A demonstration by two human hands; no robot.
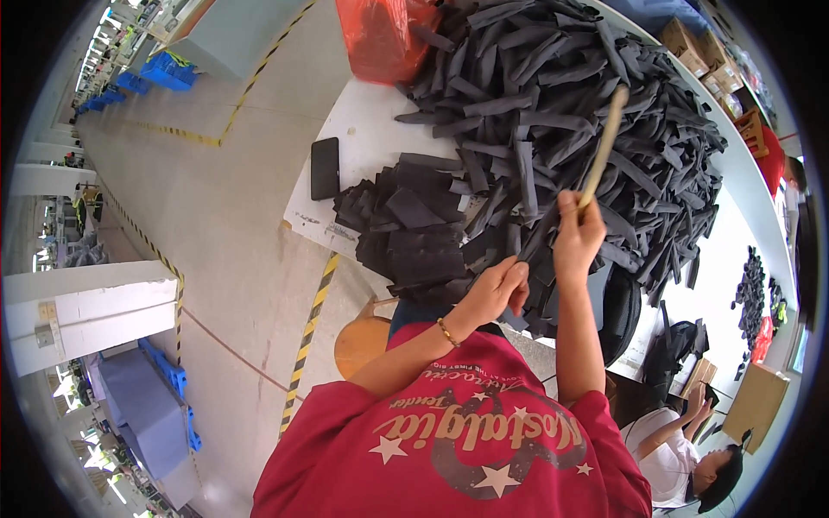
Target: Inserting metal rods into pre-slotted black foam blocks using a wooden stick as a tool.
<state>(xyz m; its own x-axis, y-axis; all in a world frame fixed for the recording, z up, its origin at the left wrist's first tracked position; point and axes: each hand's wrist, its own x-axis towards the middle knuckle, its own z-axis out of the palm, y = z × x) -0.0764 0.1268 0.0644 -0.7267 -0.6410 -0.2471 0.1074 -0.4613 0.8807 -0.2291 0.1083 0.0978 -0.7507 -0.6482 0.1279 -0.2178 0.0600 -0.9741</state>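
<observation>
My right hand [578,237] is closed round the lower end of a pale, wooden-looking stick [606,142], which slants up over a large heap of dark grey fabric tubes [553,78]. Lower and to its left, my left hand [498,292] pinches a dark fabric piece [541,236] that stretches up toward the right hand. Whether the right fingers also grip this fabric, I cannot tell. Flatter dark fabric pieces [423,250] lie stacked to the left of my left hand, near the edge of the white table [367,112].
A black phone [325,168] rests by the table's left corner, and a red plastic bag [387,43] stands at the far side. A round wooden stool [361,345] is below the edge. At lower right sits another person [673,449] near a black bag [669,350].
</observation>
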